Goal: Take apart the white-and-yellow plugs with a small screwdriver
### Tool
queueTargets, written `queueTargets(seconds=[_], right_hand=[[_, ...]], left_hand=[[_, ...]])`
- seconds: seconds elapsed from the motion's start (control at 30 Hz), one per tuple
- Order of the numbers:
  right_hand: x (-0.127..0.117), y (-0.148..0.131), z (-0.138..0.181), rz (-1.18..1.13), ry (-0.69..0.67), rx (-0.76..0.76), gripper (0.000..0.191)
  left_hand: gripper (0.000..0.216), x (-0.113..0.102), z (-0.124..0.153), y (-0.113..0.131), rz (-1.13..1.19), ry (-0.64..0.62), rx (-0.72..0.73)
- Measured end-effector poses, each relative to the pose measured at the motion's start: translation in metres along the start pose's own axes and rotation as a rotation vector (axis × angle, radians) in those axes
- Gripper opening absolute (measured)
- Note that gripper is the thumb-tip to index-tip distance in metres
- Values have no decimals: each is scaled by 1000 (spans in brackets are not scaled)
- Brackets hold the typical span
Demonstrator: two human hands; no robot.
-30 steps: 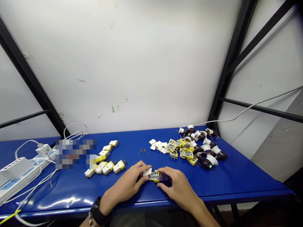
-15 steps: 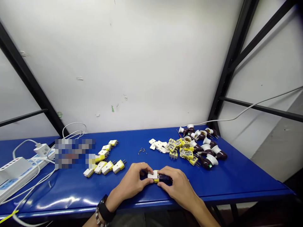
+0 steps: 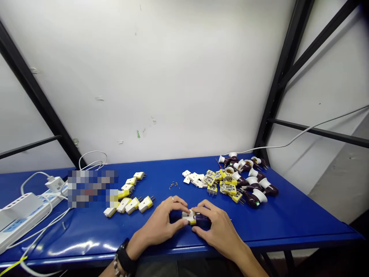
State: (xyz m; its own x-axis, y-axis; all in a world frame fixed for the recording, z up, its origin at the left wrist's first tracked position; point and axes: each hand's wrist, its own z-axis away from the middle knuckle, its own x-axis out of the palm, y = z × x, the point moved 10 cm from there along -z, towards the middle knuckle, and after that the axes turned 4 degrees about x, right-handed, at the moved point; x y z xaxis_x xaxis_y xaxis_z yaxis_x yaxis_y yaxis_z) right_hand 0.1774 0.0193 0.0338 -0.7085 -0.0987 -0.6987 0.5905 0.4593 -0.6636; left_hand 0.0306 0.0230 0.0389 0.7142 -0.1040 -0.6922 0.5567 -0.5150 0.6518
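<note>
Both hands are closed on one item. The left hand (image 3: 160,225) grips the white end of a white-and-yellow electrical plug (image 3: 187,217), and the right hand (image 3: 219,227) wraps a dark purple piece (image 3: 202,220) butted against the plug's other end. The item sits between the hands, low over the blue bench (image 3: 288,227); contact with the surface cannot be confirmed.

Left of the hands, close by: a loose group of white-and-yellow plugs with metal prongs (image 3: 128,198). Directly ahead: a small scatter of screws (image 3: 174,186). Ahead and right: white plug covers (image 3: 191,179), yellow plug bases (image 3: 211,179) and dark brown lamp holders with white collars (image 3: 256,188), heaped together. Far left: a white power strip (image 3: 20,215). A black wristwatch (image 3: 124,257) is worn on the left wrist.
</note>
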Motion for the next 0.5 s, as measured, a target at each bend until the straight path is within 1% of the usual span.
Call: queueTargets(seconds=[0.07,0.13,0.2,0.27,0.33,0.43,0.5], right_hand=[[-5,1,1,-14,49,20,36],[-10,3,1,-36,95,24,26],[-14,4,2,-54,132,18,19],[-17,5,3,-70,164,15,20],[-19,7,4,-86,184,18,20],[-21,8,5,-113,213,20,20],[-25,8,5,-140,248,8,20]], left_hand=[[25,-18,-6,-14,-100,50,-40],[30,-35,-14,-38,-311,78,-162],[26,-44,-22,-61,-472,69,-283],[21,-46,-30,-77,-525,57,-350],[17,-44,-36,-86,-534,49,-380],[15,-40,-39,-92,-540,39,-398],[14,-37,-37,-89,-533,32,-380]])
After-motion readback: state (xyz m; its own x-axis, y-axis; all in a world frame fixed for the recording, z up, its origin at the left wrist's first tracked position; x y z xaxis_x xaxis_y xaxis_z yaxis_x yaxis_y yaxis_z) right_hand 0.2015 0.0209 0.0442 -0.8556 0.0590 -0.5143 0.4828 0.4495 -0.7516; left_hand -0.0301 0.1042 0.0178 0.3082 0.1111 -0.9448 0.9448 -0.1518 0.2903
